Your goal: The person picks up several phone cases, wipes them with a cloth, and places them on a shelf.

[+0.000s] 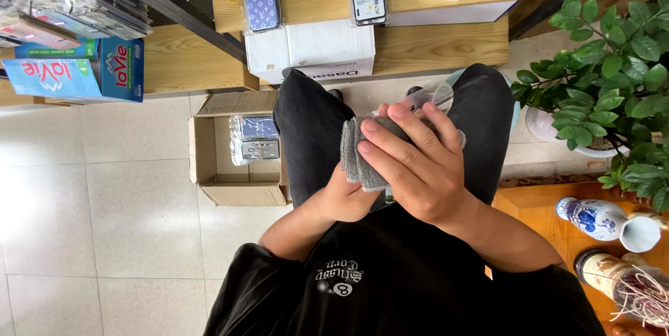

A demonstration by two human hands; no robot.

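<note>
While the right hand point(418, 176) presses a folded grey cloth point(362, 151) over a clear plastic phone case point(433, 94), the left hand point(345, 197) clamps it from below above the lap; wiping looks midway. An open cardboard box point(209, 158) sits at nine o'clock.

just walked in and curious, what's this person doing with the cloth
A seated person presses a folded grey cloth over a clear plastic-wrapped item held above the lap. The right hand lies on top of the cloth, and the left hand supports it from beneath. An open cardboard box with packaged phone cases sits on the tiled floor beside the knees. More cases lie on the wooden table ahead, and a potted plant stands nearby.
</note>
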